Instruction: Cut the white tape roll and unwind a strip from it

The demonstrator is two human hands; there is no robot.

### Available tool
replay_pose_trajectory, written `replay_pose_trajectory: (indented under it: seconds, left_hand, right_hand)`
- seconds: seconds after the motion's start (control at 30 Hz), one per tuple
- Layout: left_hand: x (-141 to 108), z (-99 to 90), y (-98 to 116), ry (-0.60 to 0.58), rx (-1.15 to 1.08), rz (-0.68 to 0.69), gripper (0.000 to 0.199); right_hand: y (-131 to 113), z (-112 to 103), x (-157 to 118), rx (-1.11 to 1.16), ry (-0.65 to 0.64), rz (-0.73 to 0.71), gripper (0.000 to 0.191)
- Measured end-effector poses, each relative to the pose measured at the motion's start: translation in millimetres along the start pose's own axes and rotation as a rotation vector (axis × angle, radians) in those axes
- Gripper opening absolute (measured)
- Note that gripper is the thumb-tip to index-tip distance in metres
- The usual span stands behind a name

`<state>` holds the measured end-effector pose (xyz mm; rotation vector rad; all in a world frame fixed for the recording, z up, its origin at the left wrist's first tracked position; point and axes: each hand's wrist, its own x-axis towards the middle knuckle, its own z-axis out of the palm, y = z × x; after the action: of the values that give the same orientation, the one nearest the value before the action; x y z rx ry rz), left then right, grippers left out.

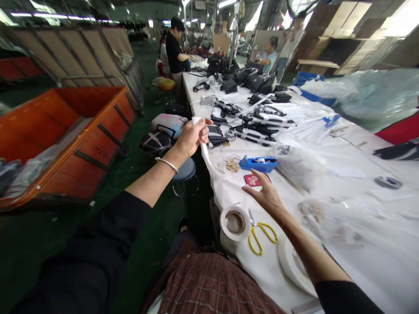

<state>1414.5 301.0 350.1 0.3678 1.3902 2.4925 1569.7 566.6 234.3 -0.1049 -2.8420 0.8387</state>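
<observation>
My left hand [194, 136], a bangle on its wrist, is closed around the end of a white strip [205, 156] and lifts it above the table's left edge. The strip hangs down to the white table covering; its material is unclear. Over the table my right hand [266, 196] is open, fingers stretched out and nothing in them. Just beyond its fingertips are a flat red item [252, 180] and a blue tape dispenser [258, 164]. Nearer me lie a large roll of white tape [235, 223] and yellow-handled scissors [262, 233].
Small tan pieces [233, 164] lie left of the dispenser. Black-and-white strap bundles [258, 124] and black bags [252, 80] cover the far table. An orange cart [111, 126] stands left, a stool [185, 169] by the table edge. Several people are at the far end.
</observation>
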Motion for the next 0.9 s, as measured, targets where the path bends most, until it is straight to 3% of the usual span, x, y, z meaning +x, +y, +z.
replay_pose_trajectory:
  seconds: [0.1, 0.17, 0.27, 0.33, 0.43, 0.53, 0.6, 0.7, 0.8, 0.9]
  left_hand:
    - [6.3, 26.3, 7.8, -0.050, 0.012, -0.003, 0.023]
    - [13.1, 38.3, 13.8, -0.072, 0.008, 0.002, 0.024]
    - [28.2, 33.6, 19.5, -0.030, 0.018, 0.036, 0.023]
    - [35.5, 11.3, 10.9, 0.019, 0.041, 0.078, 0.031]
    - [25.2, -37.6, -36.4, -0.002, 0.129, 0.080, 0.058]
    - [-13.7, -71.9, -116.7, -0.152, 0.329, -0.149, 0.077]
    - [-44.0, -75.7, -172.4, -0.229, 0.418, -0.346, 0.071]
    - [-73.6, -62.1, -235.7, -0.204, 0.422, -0.413, 0.048]
    - [-76.4, -53.4, -262.5, -0.103, 0.369, -0.441, 0.009]
    - [-63.1, -68.3, -253.4, 0.022, 0.254, -0.442, 0.021]
  right_hand:
    - [-84.7, 1.0, 36.5, 0.200, 0.017, -0.289, 0.096]
    - [-118.0, 9.4, 57.3, 0.268, -0.097, -0.346, 0.083]
    - [-122.9, 29.6, 77.5, 0.460, -0.301, -0.150, 0.032]
    - [-105.7, 41.3, 82.5, 0.605, -0.305, 0.029, 0.030]
    - [-75.1, 45.9, 82.3, 0.762, -0.211, 0.159, 0.038]
    - [-57.0, 36.3, 83.0, 1.019, -0.158, 0.250, 0.043]
    - [-52.6, 26.5, 86.8, 1.162, -0.141, 0.295, 0.045]
    - [-50.1, 9.4, 95.5, 1.214, -0.084, 0.308, 0.046]
    - [-46.2, -14.7, 103.4, 1.190, 0.015, 0.278, 0.044]
    - [-39.5, -51.0, 109.4, 1.149, 0.209, 0.249, 0.042]
